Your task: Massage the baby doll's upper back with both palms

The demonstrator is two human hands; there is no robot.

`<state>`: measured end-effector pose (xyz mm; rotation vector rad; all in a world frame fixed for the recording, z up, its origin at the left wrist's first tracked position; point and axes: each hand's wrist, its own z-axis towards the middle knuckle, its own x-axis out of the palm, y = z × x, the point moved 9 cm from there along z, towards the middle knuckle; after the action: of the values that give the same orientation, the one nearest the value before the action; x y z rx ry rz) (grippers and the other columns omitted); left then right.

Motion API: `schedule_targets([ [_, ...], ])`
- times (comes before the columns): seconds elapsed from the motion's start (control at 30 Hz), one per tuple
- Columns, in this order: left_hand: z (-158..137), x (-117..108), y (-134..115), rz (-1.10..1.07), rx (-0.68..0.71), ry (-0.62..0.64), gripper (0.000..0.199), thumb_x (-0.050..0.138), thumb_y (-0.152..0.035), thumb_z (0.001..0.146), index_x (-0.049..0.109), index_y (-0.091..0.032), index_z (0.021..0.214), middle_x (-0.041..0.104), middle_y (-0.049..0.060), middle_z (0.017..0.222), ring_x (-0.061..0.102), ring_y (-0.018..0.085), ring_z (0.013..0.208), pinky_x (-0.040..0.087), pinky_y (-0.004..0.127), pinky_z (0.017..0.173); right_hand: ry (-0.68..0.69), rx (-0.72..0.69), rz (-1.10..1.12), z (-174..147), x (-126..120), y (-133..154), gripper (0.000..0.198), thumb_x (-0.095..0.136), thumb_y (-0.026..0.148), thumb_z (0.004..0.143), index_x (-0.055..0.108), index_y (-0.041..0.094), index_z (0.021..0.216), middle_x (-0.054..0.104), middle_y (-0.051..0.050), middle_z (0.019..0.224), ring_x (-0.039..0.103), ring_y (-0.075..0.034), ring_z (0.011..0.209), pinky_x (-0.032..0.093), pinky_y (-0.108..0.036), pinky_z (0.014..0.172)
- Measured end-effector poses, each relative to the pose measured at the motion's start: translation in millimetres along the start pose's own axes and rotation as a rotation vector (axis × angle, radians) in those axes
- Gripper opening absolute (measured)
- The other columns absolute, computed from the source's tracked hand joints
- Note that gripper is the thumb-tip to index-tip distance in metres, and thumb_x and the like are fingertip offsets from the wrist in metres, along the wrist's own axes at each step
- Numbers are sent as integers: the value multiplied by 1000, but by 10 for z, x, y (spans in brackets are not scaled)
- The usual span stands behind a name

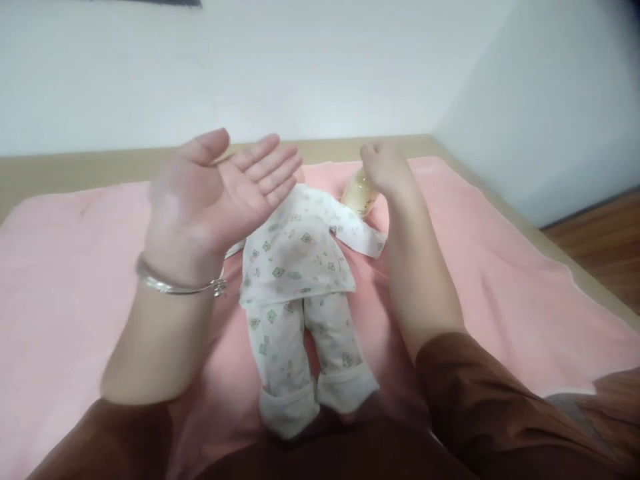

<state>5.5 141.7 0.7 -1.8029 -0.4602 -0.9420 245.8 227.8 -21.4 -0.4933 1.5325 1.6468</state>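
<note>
My left hand [225, 180] is raised with the palm up and the fingers stretched out, holding nothing. My right hand [386, 168] is closed around the upper end of a clear bottle [360, 195] with pale yellow contents. The bottle tilts with its broad end downward, over or beside a small sleeve. Between my arms lies a baby-sized figure in a white printed top [300, 247] and matching trousers [280, 347] with turned-up cuffs. My left hand covers most of its head area, so I cannot tell whether it is a doll.
A pink blanket [475, 267] with some creases spreads under the figure on a light tan surface [400, 143]. White walls [320, 73] stand behind and to the right. Brown wood flooring [605, 233] shows at the right. A silver bangle [180, 289] circles my left wrist.
</note>
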Motion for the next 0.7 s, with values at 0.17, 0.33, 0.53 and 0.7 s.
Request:
schedule_targets([
  [0.17,-207,94,-276,44,210,55,56,22,-34,108,22,-8,158,40,14,162,48,27,143,44,35,112,-17,-37,38,17,-8,33,29,42,24,92,28,23,66,27,1,67,34,-13,67,44,-32,79],
  [0.33,-284,71,-367,171,268,28,54,20,-36,110,33,-7,153,56,12,150,49,24,144,43,31,116,-16,-59,40,-27,-5,49,27,45,28,89,32,23,65,30,2,64,35,-14,65,44,-33,76],
  [0.53,-315,67,-449,268,340,-13,49,20,-34,110,47,-8,141,67,7,135,52,21,144,48,32,117,-19,-71,54,-93,-31,107,25,43,29,88,34,23,66,34,2,66,36,-14,65,40,-33,72],
  [0.7,-278,41,-418,218,327,-9,49,23,-33,110,44,-5,144,65,10,138,53,24,142,47,34,116,46,-48,38,-133,-53,136,29,45,25,88,30,22,64,31,2,67,32,-12,64,38,-34,73],
])
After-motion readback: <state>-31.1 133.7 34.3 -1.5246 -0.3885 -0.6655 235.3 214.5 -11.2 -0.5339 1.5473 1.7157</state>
